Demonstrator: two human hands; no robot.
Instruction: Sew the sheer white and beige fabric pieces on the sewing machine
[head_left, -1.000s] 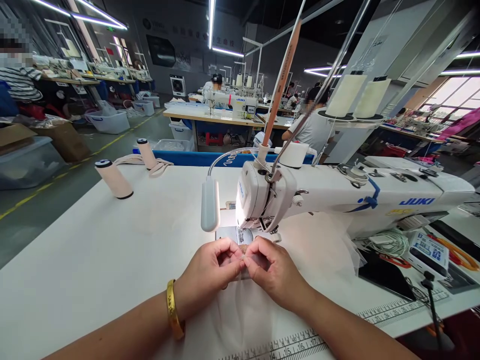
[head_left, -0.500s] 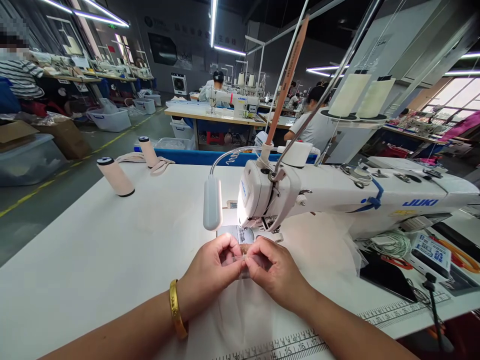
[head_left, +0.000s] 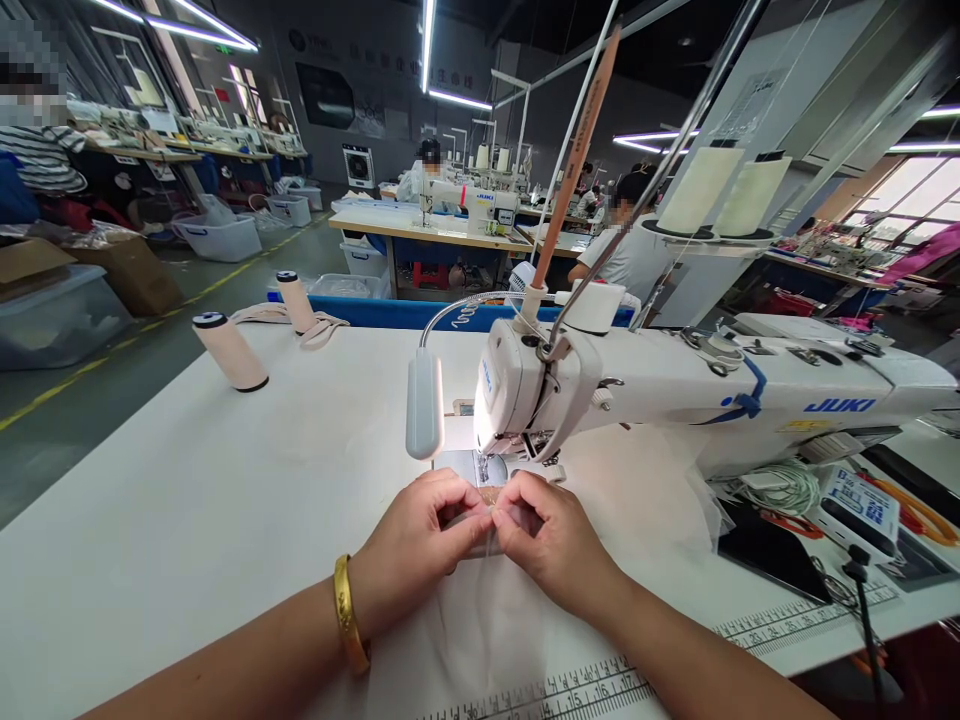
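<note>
Thin, sheer pale fabric (head_left: 487,620) hangs down over the table's front part from between my fingertips. My left hand (head_left: 427,520) pinches its upper edge between thumb and forefinger. Right beside it, my right hand (head_left: 551,535) pinches the same edge, the two thumbs nearly touching. Both hands are just in front of the needle and presser foot (head_left: 486,468) of a white sewing machine (head_left: 637,370). A small brownish patch (head_left: 489,495) shows between the hands and the foot. More of the sheer cloth lies right of the needle, under the machine arm.
A lamp (head_left: 425,405) on a bent neck hangs left of the needle. Two thread cones (head_left: 231,352) stand at the table's far left. A phone (head_left: 772,550), coiled cable (head_left: 780,487) and white box (head_left: 857,510) lie at right. A ruler strip (head_left: 592,690) runs along the front edge.
My left wrist has shifted very slightly left, and its fingers have moved a little closer to the right fingertips. Both hands still pinch the fabric at the same spot.
</note>
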